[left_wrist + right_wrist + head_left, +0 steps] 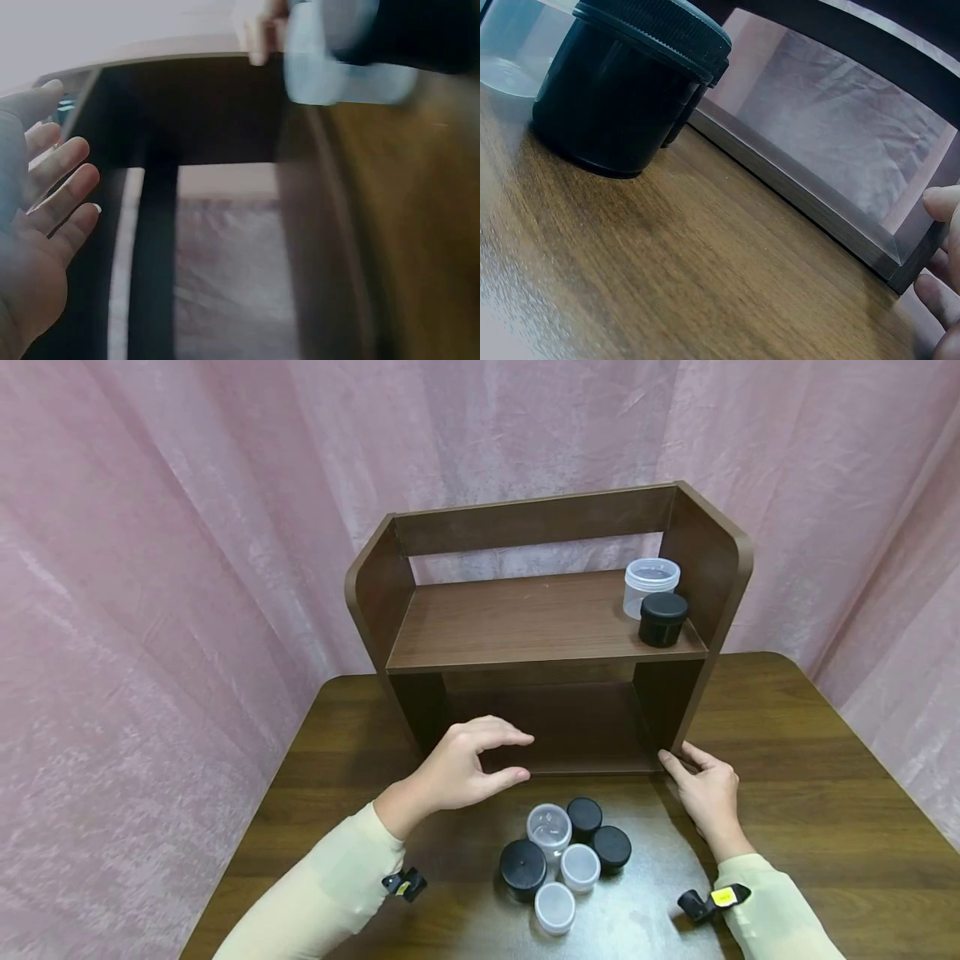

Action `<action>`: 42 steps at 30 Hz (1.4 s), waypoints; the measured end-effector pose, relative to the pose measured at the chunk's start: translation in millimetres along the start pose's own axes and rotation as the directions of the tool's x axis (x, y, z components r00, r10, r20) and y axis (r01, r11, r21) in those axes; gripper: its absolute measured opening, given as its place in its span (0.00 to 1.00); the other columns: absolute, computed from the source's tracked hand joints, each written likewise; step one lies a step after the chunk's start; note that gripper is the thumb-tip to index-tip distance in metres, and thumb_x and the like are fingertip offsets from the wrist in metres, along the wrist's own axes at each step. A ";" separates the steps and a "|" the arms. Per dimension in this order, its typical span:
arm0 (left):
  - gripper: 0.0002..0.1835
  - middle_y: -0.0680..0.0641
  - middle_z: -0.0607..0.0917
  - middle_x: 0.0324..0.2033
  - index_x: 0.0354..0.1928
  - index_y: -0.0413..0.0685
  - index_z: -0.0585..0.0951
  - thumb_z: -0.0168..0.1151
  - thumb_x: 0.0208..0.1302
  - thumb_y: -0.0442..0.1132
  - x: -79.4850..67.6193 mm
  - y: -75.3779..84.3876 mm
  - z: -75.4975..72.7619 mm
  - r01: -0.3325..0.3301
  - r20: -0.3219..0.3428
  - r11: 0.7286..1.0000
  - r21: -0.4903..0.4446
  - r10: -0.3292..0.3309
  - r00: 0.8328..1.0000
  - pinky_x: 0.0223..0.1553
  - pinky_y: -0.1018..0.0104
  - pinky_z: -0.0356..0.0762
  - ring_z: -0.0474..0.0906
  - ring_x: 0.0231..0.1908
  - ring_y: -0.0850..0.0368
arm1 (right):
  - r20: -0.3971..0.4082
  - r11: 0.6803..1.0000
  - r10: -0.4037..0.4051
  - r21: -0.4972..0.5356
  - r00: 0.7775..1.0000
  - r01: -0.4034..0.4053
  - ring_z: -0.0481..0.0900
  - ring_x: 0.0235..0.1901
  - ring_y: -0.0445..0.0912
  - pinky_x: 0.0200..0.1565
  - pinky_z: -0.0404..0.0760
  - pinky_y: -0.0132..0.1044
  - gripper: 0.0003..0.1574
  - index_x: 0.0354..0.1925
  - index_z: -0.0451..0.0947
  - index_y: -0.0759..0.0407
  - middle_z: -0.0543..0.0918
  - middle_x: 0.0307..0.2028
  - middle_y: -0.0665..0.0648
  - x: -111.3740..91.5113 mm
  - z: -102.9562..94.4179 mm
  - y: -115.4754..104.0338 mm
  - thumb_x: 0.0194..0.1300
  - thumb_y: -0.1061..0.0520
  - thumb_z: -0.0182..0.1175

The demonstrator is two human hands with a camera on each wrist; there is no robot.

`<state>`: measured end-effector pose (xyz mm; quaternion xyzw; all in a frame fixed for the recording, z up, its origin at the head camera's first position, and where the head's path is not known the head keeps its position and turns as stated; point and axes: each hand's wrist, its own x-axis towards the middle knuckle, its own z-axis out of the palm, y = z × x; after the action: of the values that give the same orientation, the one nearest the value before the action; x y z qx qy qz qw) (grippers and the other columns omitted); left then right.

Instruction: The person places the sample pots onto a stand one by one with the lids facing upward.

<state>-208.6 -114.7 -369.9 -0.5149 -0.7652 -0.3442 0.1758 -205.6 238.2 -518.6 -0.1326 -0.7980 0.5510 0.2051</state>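
A brown two-tier wooden shelf (525,622) stands on the table. My right hand (705,789) grips the lower front edge of its right side panel, thumb on one side and fingers on the other; the right wrist view shows the fingertips (941,204) there. In front of the lower compartment my left hand (468,764) hangs in the air, thumb and fingers spread apart and holding nothing. Near it on the table several small jars sit in a cluster: a large black-lidded jar (522,865), a clear jar (549,827), black jars (611,847) and white-lidded jars (555,906).
On the upper tier, at the right end, a clear jar (651,578) stands behind a black jar (663,620). The wooden table (795,777) extends to both sides of the shelf. Pink curtains (187,568) hang behind and around it.
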 end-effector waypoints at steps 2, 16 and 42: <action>0.21 0.50 0.85 0.44 0.50 0.44 0.83 0.74 0.53 0.41 -15.7 -1.1 2.0 0.024 0.027 1.000 -0.010 -0.023 0.999 0.52 0.69 0.75 0.79 0.48 0.60 | -0.005 1.000 0.000 -0.009 1.000 0.000 0.73 0.32 0.19 0.32 0.73 0.15 0.35 0.56 0.77 0.68 0.80 0.51 0.67 0.0 0.2 -0.9 0.57 0.48 0.70; 0.23 0.51 0.85 0.44 0.47 0.44 0.84 0.77 0.49 0.45 -77.6 -1.0 37.7 0.080 0.196 0.990 -0.112 -0.057 0.979 0.51 0.73 0.75 0.79 0.48 0.63 | 0.005 1.000 -0.012 -0.007 1.000 0.012 0.74 0.30 0.19 0.30 0.74 0.16 0.35 0.56 0.77 0.68 0.80 0.50 0.67 0.9 1.2 -1.3 0.57 0.48 0.70; 0.21 0.55 0.80 0.48 0.43 0.52 0.86 0.80 0.44 0.46 -94.3 0.4 53.7 0.179 0.311 0.981 -0.081 -0.145 0.939 0.51 0.76 0.73 0.76 0.50 0.64 | 0.018 0.999 -0.013 -0.035 1.000 0.014 0.73 0.33 0.19 0.32 0.73 0.14 0.35 0.56 0.77 0.68 0.80 0.51 0.67 1.0 0.0 -1.2 0.58 0.46 0.69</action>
<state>-165.2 -139.5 -466.2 -0.5056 -0.8032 -0.3151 -0.0009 -206.4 238.2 -517.3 -0.1258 -0.8102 0.5367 0.1993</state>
